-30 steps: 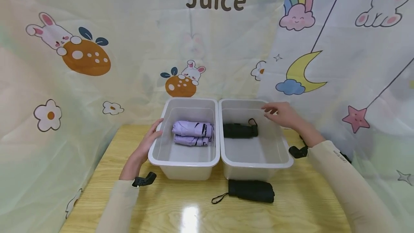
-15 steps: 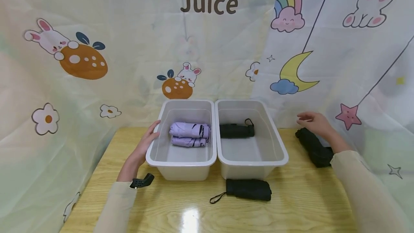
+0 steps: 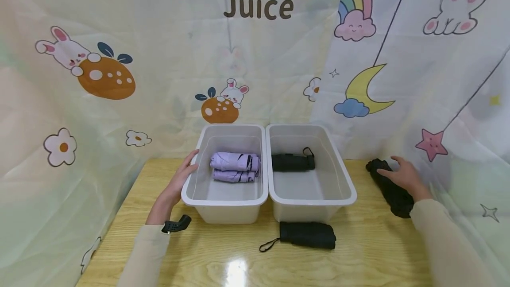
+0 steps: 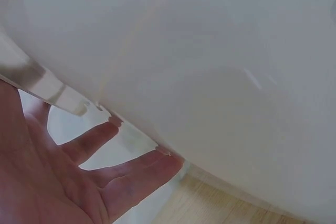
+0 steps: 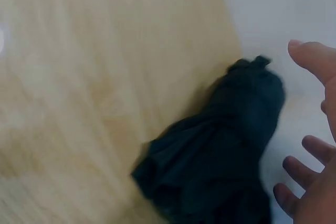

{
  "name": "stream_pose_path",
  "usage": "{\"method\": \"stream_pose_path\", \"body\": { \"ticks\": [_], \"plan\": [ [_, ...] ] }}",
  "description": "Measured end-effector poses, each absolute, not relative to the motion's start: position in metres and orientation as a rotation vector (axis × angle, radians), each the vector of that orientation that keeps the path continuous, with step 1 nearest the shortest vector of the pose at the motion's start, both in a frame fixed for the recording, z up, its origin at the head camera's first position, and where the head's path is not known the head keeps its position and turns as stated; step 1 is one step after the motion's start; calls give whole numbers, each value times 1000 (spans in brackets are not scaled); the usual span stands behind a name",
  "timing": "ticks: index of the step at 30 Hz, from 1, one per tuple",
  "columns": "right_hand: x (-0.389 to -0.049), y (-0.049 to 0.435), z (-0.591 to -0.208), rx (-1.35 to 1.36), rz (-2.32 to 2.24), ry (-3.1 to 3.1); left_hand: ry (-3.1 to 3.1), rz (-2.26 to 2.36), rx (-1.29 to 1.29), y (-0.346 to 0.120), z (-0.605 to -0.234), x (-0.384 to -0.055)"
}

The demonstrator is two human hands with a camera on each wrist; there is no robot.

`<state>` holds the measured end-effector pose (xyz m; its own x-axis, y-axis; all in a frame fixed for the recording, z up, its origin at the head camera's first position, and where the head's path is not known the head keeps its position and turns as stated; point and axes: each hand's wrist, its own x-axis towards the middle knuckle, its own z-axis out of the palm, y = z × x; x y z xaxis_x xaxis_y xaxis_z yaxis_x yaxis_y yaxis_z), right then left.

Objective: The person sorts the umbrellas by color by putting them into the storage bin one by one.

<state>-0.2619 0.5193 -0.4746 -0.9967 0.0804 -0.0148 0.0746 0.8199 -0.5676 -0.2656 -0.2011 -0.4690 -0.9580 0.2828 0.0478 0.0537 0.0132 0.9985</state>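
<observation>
A person's 2 bare hands work at a wood-grain worktop [image 3: 211, 251], where 2 pale bins [image 3: 227, 214] stand side by side. The left bin holds 2 lavender folded umbrellas [image 3: 234, 161], one behind the other; the right bin holds 1 black folded umbrella [image 3: 292, 162]. A second black umbrella [image 3: 307, 235], with a wrist loop, lies on the worktop just in front of the right bin. A loosely wrapped black bundle [image 3: 394, 195], perhaps another umbrella, lies well apart from the bins, at the far right.

The right grip [image 3: 406, 177] is over that bundle, thumb and fingers spread apart, holding nothing; whether it touches the cloth I cannot tell. The left grip [image 3: 180, 180] has its fingers extended, touching the outer side of the left bin under its rim.

The step in hand appears to be reaching for the loose bundle. The next move seems to call for lowering the right grip and curling it round the bundle's middle.
</observation>
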Motion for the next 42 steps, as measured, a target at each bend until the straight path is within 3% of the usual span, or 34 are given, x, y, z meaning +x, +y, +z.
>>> {"method": "stream_pose_path", "body": {
  "ticks": [17,30,37,42],
  "plan": [
    [-252,513,-541,-443,460,-3086,2084,2069,355,-200,-471,-263],
    [-262,514,-535,-455,454,-3175,2078,2097,354,-199,-466,-267],
    [-264,513,-528,-324,601,-3179,2077,2104,365,-198,-466,-267],
    [-274,505,-500,-142,695,-3190,2089,2100,358,-202,-467,-266]
  ]
}}
